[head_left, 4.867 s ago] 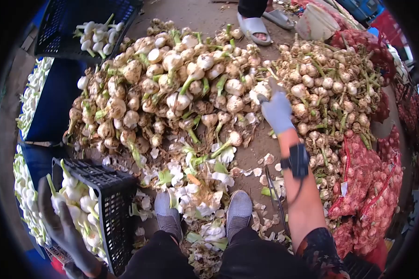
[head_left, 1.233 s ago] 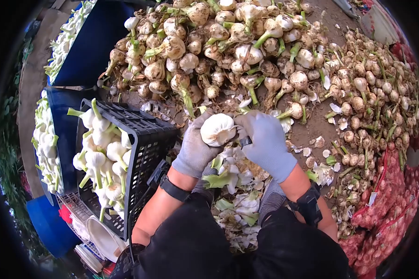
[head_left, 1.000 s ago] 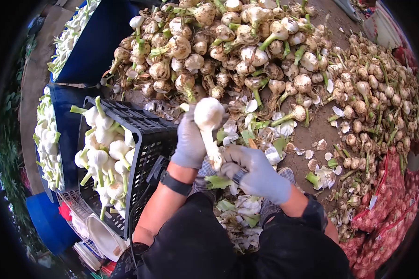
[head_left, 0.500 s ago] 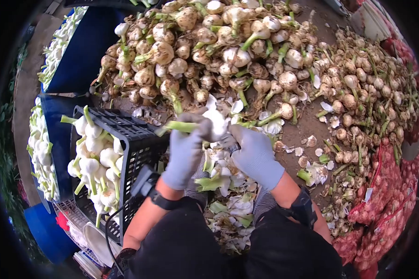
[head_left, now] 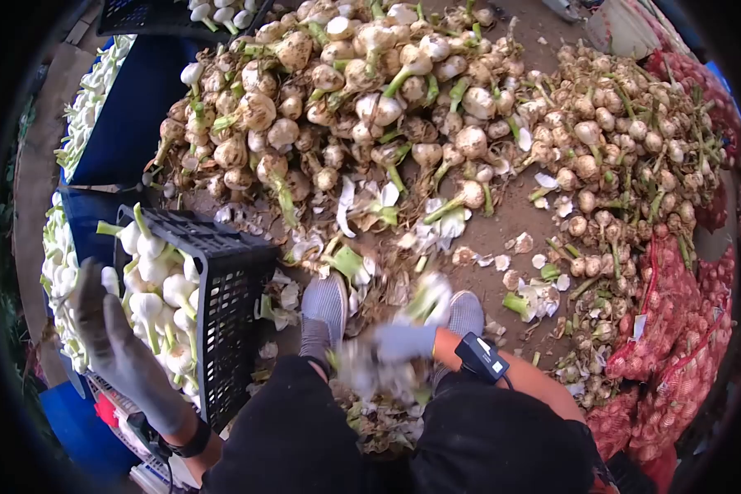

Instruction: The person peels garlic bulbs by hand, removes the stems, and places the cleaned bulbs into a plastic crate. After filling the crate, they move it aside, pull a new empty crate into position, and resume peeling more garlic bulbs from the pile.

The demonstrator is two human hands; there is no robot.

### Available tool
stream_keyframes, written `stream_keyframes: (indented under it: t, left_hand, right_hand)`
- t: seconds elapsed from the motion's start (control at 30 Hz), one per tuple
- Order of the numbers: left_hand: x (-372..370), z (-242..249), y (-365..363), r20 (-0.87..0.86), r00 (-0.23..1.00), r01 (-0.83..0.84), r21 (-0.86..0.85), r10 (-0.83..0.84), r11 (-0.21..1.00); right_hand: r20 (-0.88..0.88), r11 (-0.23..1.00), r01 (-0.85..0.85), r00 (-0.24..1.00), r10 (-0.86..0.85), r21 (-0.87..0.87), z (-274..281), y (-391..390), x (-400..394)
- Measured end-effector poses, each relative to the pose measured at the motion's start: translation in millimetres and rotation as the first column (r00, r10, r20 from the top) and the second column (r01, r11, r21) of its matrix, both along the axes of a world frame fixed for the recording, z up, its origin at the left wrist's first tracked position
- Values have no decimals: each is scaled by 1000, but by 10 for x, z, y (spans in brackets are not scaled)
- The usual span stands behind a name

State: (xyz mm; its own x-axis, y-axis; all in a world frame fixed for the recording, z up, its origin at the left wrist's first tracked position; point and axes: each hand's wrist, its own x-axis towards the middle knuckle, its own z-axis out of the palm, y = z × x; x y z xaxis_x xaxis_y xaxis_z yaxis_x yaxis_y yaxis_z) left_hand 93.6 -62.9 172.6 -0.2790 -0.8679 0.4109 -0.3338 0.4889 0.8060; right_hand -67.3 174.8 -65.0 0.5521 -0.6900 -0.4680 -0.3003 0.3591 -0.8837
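My left hand [head_left: 128, 354], in a soiled grey glove, is at the left by the black plastic crate [head_left: 230, 321]. Its fingers are stretched out and apart, with no bulb visible in its grasp. Inside the crate lie cleaned white garlic bulbs [head_left: 152, 272] with green stems trimmed short. Low over the floor between my legs is my right hand [head_left: 403, 342], also gloved. Motion smears its fingers, so their grip does not show. Blurred leafy garlic scraps [head_left: 428, 300] are near it, above the heap of peelings [head_left: 387, 416].
A large pile of unpeeled garlic [head_left: 329, 90] lies ahead, with smaller bulbs [head_left: 617, 165] to the right. Red mesh sacks [head_left: 675, 346] stand at the right. Blue bins [head_left: 111, 123] with white garlic line the left. A blue tub [head_left: 86, 428] sits lower left.
My hands have separated from the white garlic bulb they worked on together. The left swung left to the crate and opened; the right dropped toward the peelings. The view shifted slightly.
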Motion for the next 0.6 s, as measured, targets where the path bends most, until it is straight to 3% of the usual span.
stream_keyframes:
  t: [0.03,0.1,0.13,0.17,0.2,0.23,0.3,0.33,0.4,0.47,0.53,0.57,0.6]
  left_hand:
    - [-68,-91,49,-34,992,123,50,-121,991]
    - [-280,-267,196,124,926,298,337,-356,893]
    - [-438,-336,321,86,905,335,464,-418,820]
    - [-593,-405,436,37,879,369,576,-475,729]
    - [-690,-557,496,75,837,426,534,-543,730]
    - [-779,-678,528,118,789,483,487,-602,728]
    - [-978,-700,544,221,686,456,611,-693,647]
    - [-1068,-838,494,234,621,609,456,-748,649]
    - [-1243,-978,484,250,565,629,486,-787,606]
    - [-1289,-1103,424,293,486,620,548,-824,561]
    - [-1267,-1186,365,302,440,616,583,-846,529]
    - [-1252,-1243,351,312,385,612,618,-869,493]
    - [-1219,-1375,341,349,373,621,594,-860,510]
  right_hand:
    - [121,977,-207,972,200,45,68,85,61]
    - [460,997,27,888,11,-76,189,217,0]
    - [186,992,92,977,-106,81,465,123,-215]
    - [-122,957,200,977,-178,208,676,-34,-522]
    - [-454,959,284,854,-255,-4,674,-99,-743]
    - [-705,932,280,611,-359,-232,679,-141,-951]
    - [-772,790,150,170,-612,-594,485,-128,-1346]
    - [-772,788,148,157,-615,-598,274,-100,-1538]
    - [-724,718,-95,70,-686,-690,-99,-5,-1867]
    - [-900,900,-20,-12,-436,-435,104,97,-2074]
    - [-893,869,238,-239,-380,-434,99,448,-2433]
    - [-940,842,465,-314,-133,-274,56,653,-2671]
    - [-876,868,439,-483,9,-233,68,871,-2829]
